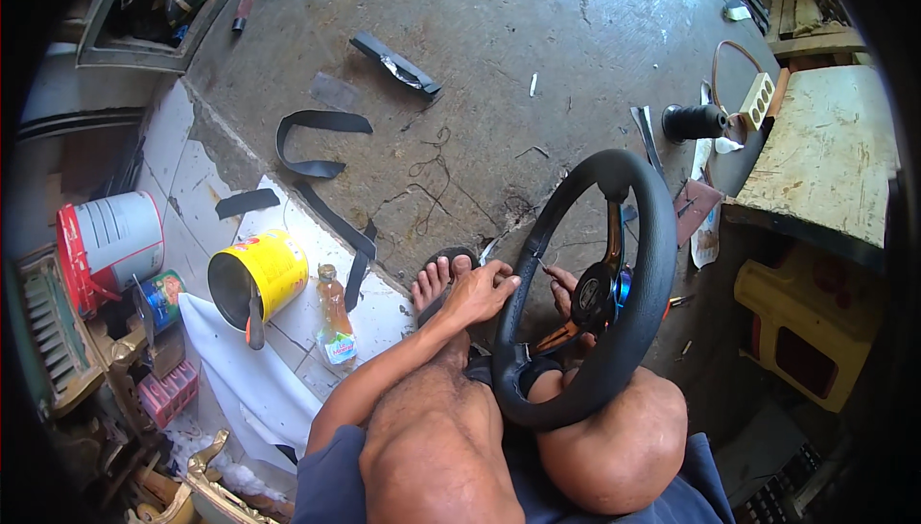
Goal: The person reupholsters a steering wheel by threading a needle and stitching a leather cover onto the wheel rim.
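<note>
A black steering wheel (650, 265) leans upright across my right thigh, with a dark centre hub and shiny copper-toned spokes. The black covering on its rim has a seam on the inner left side. My left hand (478, 292) is at the outer left of the rim, fingers bent and pinched together close to it; whatever they grip is too small to make out. Inside the wheel, my right hand (563, 289) is partly hidden behind the hub and spokes. Its fingertips pinch a thin needle (542, 263) near the rim's inner edge.
Strips of black material (331, 121) lie on the concrete floor. At left are a yellow can (273, 270), a bottle (335, 318) and a white-and-red bucket (120, 241). A black thread spool (693, 123), a power strip (757, 102) and a worn wooden box (815, 154) are at right.
</note>
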Demonstrator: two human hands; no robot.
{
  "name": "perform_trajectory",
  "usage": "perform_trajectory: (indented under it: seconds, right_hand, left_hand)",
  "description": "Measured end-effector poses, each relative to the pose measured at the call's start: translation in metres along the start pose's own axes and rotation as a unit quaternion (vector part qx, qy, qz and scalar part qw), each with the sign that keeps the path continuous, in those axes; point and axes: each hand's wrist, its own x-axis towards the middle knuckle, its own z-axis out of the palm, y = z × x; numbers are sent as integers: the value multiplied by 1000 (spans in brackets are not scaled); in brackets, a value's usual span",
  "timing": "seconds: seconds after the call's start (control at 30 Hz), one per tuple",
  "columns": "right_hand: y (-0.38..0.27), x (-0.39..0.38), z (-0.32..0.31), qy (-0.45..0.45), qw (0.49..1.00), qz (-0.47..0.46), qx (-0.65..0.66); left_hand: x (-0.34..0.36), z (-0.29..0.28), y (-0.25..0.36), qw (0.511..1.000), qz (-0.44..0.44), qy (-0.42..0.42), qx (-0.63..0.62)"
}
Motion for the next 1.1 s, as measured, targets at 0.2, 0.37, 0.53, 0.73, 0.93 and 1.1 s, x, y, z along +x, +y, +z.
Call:
perform_trajectory:
  seconds: [0.2,0.37,0.53,0.73,0.93,1.1]
  right_hand:
    - [-11,-1,-1,-5,992,35,-123]
    - [-16,3,-6,-22,977,68,-201]
    - [1,5,9,-37,975,86,-199]
    - [-36,-2,-25,-2,969,95,-227]
    - [-12,7,-12,-58,991,46,-115]
    - [3,4,-1,5,997,2,-77]
  left_hand:
    - [18,10,4,995,-46,-33,77]
    - [23,10,-2,995,-62,-48,68]
    - [24,9,6,993,-79,-61,66]
    - [23,6,3,992,-91,-70,43]
    - [24,7,1,993,-86,-65,49]
    - [25,8,6,991,-92,-69,63]
